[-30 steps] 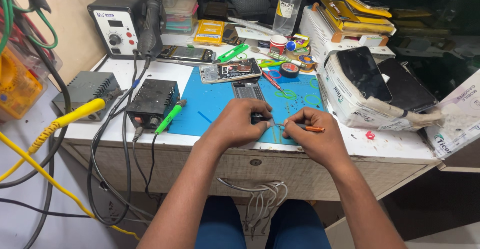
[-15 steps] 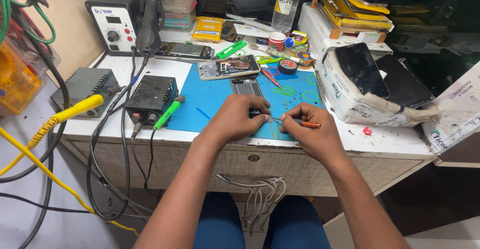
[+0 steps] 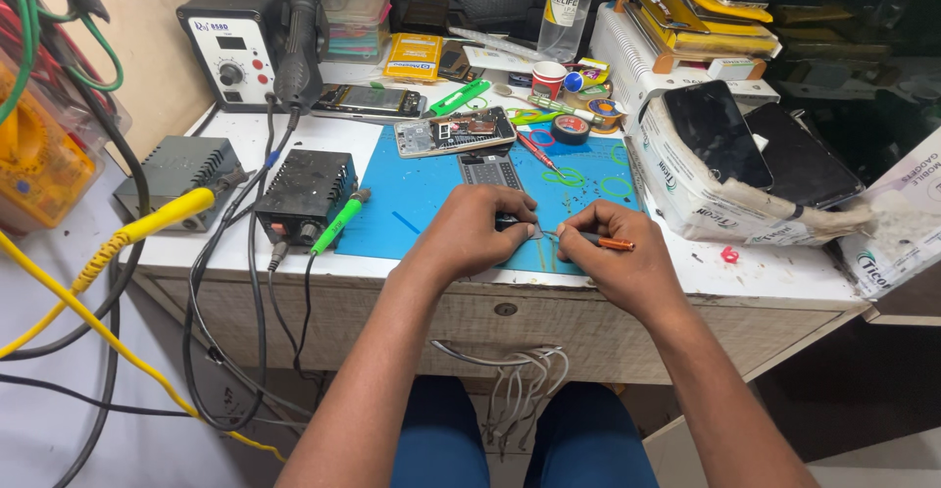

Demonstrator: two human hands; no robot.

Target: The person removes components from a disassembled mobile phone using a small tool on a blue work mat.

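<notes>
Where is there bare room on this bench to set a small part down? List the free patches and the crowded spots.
Free: the blue mat between the green-handled tool and the left hand; the white table edge right of the right hand. Crowded: the back, around the opened phone, tape roll and bottle.

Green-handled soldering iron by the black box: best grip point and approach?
Grip the green-handled soldering iron mid-handle, coming from above on its right, mat-side flank. It lies flat and diagonal against the black box, cord end low left, metal tip at upper right; avoid the tip.
</notes>
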